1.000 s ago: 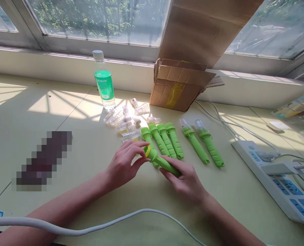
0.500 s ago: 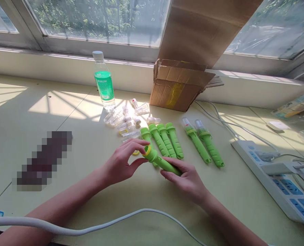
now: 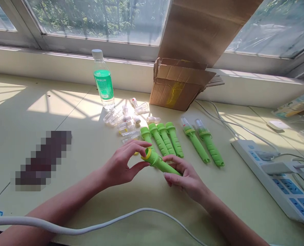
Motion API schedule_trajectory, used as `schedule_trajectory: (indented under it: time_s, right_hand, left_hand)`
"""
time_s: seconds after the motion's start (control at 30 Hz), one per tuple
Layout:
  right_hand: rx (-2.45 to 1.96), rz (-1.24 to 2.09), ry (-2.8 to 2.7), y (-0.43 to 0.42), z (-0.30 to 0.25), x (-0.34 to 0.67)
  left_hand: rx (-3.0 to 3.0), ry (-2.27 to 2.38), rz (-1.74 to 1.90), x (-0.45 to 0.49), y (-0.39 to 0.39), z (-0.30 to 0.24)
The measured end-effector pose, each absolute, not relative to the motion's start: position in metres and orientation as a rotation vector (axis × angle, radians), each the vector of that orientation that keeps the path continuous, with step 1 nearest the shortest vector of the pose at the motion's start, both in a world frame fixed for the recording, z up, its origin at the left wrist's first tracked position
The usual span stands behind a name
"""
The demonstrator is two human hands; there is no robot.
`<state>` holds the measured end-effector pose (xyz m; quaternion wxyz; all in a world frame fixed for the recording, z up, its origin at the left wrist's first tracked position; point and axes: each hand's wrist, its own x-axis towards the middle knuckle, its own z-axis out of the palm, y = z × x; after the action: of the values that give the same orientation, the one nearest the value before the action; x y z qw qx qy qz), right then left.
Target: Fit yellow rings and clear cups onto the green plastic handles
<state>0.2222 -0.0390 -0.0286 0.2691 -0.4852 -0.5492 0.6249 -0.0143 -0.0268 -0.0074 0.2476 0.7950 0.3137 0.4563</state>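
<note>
My right hand (image 3: 186, 177) grips a green ribbed handle (image 3: 159, 162) by its lower end, tilted up to the left. My left hand (image 3: 122, 164) pinches a yellow ring (image 3: 146, 154) at the handle's open head. Just behind lie several more green handles (image 3: 164, 138) in a row. Two handles with clear caps fitted (image 3: 201, 141) lie further right. A heap of clear caps and small white parts (image 3: 124, 121) sits behind my left hand.
A green-labelled water bottle (image 3: 103, 82) stands at the back. An open cardboard box (image 3: 179, 83) leans by the window sill. A white power strip (image 3: 277, 179) with plugs lies right. A white cable (image 3: 90, 227) runs along the near edge. A blurred dark patch (image 3: 42, 160) lies left.
Both hands have turned the handle slightly. Its head has risen and the yellow ring shows more plainly at the rim. My right fingers have shifted along the shaft.
</note>
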Motion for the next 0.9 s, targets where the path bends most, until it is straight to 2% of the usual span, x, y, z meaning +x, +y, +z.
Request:
schedule_trajectory:
  time_s: [0.9]
  right_hand:
    - [-1.102,1.858,-1.334,-0.0399,-0.0269,0.2168]
  left_hand:
    - [2.223,0.854,1.332,-0.0111,-0.0289,-0.0133]
